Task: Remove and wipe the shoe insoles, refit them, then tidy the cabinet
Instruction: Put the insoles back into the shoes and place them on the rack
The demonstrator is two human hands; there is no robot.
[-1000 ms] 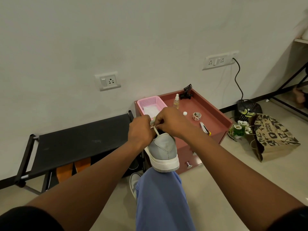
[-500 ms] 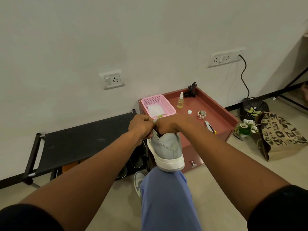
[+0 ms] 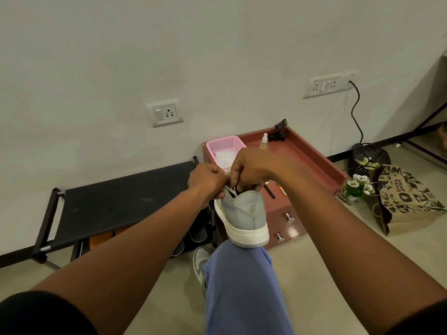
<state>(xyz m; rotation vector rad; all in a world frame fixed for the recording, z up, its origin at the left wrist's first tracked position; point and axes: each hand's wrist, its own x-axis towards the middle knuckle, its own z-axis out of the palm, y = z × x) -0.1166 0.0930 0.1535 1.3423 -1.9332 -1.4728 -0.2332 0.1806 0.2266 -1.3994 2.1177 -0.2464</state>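
Grey sneaker [image 3: 244, 213] propped heel-near on a knee in blue trousers [image 3: 242, 286], just in front of the red cabinet [image 3: 312, 155]. Left hand [image 3: 208, 181] and right hand [image 3: 251, 170] both curled up, pinching the white shoelace [image 3: 231, 189] at the collar. Second sneaker [image 3: 199, 262] down on the floor below. Pink basket [image 3: 221, 146] and spray bottle [image 3: 264, 141] up top.

Home entryway or spare room corner. Black shoe rack [image 3: 116, 204] with footwear beneath, against plain wall; low maroon cabinet [image 3: 312, 163] beside it. Wall sockets [image 3: 330, 84], tiled floor [image 3: 326, 262], printed paper bag [image 3: 408, 197], small flower pot [image 3: 356, 187].
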